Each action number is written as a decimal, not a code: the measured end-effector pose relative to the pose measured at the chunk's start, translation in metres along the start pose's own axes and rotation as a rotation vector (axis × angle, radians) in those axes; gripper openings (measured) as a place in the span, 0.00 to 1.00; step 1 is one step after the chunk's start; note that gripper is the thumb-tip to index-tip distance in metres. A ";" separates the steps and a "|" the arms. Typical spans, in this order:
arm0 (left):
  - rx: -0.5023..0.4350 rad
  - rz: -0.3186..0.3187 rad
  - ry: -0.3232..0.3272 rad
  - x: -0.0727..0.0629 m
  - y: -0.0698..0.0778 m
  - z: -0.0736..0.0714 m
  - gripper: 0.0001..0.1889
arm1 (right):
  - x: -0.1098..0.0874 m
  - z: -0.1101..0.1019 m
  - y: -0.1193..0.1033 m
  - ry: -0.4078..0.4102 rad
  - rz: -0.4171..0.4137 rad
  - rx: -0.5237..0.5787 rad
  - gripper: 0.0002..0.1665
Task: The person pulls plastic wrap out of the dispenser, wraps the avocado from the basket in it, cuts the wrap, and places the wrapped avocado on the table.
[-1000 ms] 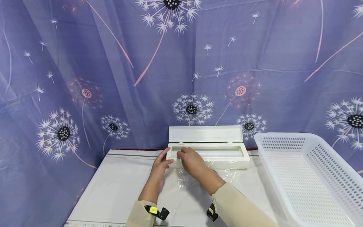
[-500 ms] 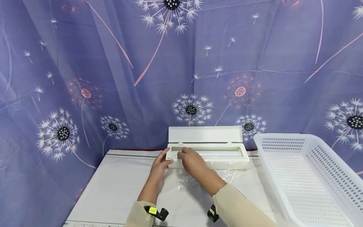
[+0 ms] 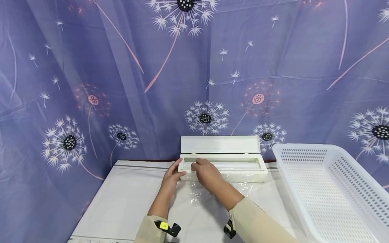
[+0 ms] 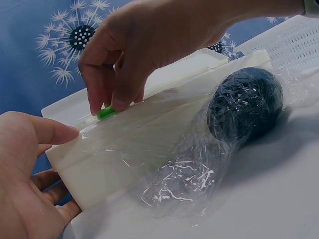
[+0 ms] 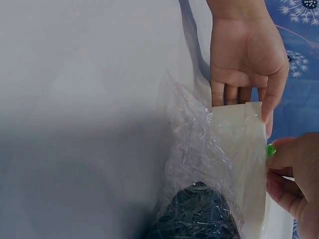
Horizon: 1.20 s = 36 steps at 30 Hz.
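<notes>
A white cling film dispenser (image 3: 243,176) stands at the table's back with its lid (image 3: 220,144) raised and a film roll (image 3: 237,165) inside. My left hand (image 3: 170,180) holds its left end, thumb near the top front edge and fingers around the end. My right hand (image 3: 208,173) pinches a small green slide cutter (image 4: 105,113) on the front top edge, near that end. Clear film (image 4: 182,184) drapes down the front face and wraps a dark, rounded object (image 4: 244,104) lying before the box. In the head view, the right hand and forearm mostly hide this object.
At the right stands a large white perforated basket (image 3: 293,189), close to the dispenser's right end. A pale cloth covers the table (image 3: 130,199). A purple curtain (image 3: 164,111) with dandelion prints hangs right behind the table's back edge.
My right fingertips have shifted very slightly to the right along the dispenser's edge. The left hand keeps its hold on the end, and the box stays in place.
</notes>
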<state>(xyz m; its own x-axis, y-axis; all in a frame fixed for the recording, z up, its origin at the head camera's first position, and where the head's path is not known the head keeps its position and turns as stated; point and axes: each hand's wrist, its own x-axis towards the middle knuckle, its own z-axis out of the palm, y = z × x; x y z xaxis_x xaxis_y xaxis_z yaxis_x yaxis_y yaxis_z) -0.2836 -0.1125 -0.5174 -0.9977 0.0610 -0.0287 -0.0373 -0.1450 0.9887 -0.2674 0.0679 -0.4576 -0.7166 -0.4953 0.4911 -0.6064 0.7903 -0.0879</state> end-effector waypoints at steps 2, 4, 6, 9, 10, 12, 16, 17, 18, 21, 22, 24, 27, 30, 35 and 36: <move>-0.005 -0.006 0.007 0.000 0.000 0.000 0.33 | 0.000 0.000 0.000 -0.001 0.000 -0.005 0.13; 0.000 -0.003 0.009 0.000 0.000 0.000 0.33 | 0.000 0.000 0.000 0.002 -0.002 -0.008 0.13; -0.003 -0.007 0.013 0.000 0.000 -0.001 0.34 | -0.001 0.000 0.001 0.007 -0.005 -0.012 0.13; -0.003 -0.002 0.009 0.001 0.000 -0.001 0.33 | -0.001 0.001 0.001 0.016 -0.009 -0.012 0.14; -0.012 -0.004 0.008 0.001 0.000 -0.001 0.33 | -0.001 0.001 0.002 0.018 -0.010 -0.014 0.14; -0.019 -0.003 0.006 0.000 0.000 -0.001 0.33 | -0.001 0.001 0.002 0.018 -0.010 -0.016 0.14; -0.014 0.011 -0.001 0.000 -0.001 -0.001 0.33 | -0.002 0.001 0.003 0.010 -0.007 -0.017 0.15; -0.012 0.010 -0.002 0.001 -0.001 -0.001 0.33 | -0.002 0.001 0.003 0.008 -0.006 -0.018 0.15; -0.006 0.011 -0.003 0.001 -0.002 -0.001 0.33 | -0.002 0.001 0.003 0.005 -0.003 -0.017 0.14; -0.005 0.009 -0.008 0.001 -0.002 -0.001 0.33 | -0.002 0.000 0.004 0.000 -0.002 -0.019 0.14; -0.010 0.007 -0.009 0.001 -0.002 -0.001 0.33 | -0.003 0.000 0.004 -0.003 -0.002 -0.021 0.14; -0.011 0.010 -0.013 0.001 -0.002 -0.001 0.33 | -0.003 -0.001 0.004 -0.010 0.000 -0.024 0.14; -0.014 0.012 -0.014 0.000 -0.001 -0.001 0.33 | -0.003 -0.002 0.004 -0.015 -0.002 -0.025 0.14; -0.018 0.013 -0.012 0.001 -0.001 0.000 0.33 | -0.003 -0.004 0.004 -0.022 0.002 -0.019 0.14; -0.024 0.010 -0.010 0.001 0.000 0.000 0.33 | -0.004 -0.005 0.004 -0.021 0.003 -0.015 0.14; -0.022 0.009 -0.008 0.000 0.000 0.000 0.33 | -0.004 -0.005 0.004 -0.016 0.001 -0.015 0.14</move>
<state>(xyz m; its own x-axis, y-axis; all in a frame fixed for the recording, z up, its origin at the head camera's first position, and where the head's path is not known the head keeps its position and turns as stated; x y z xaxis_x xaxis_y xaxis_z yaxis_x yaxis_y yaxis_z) -0.2840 -0.1125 -0.5172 -0.9976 0.0672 -0.0185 -0.0296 -0.1674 0.9854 -0.2656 0.0746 -0.4558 -0.7224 -0.5001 0.4774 -0.6008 0.7958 -0.0754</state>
